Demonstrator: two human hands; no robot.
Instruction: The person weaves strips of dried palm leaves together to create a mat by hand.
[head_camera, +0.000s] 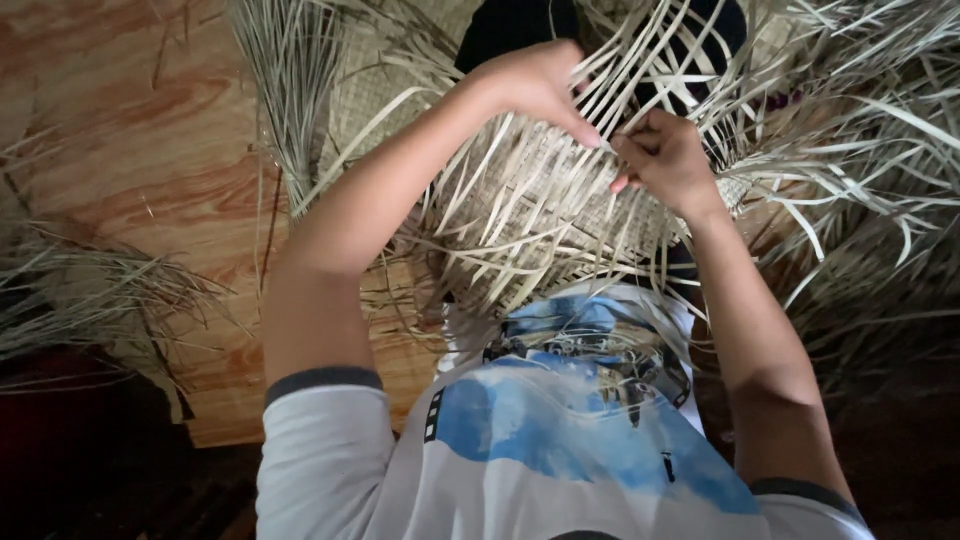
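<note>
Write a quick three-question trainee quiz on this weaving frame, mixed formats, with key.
1. True or false: the left hand and the right hand both work at the woven mat.
2. Multiple choice: the loose strips sticking out of the mat are A) pale and flat, B) red and round, C) black wire.
3. Fill in: the bundle of dry strands lies on the ___ floor.

Key: 1 true; 2 A; 3 wooden.
</note>
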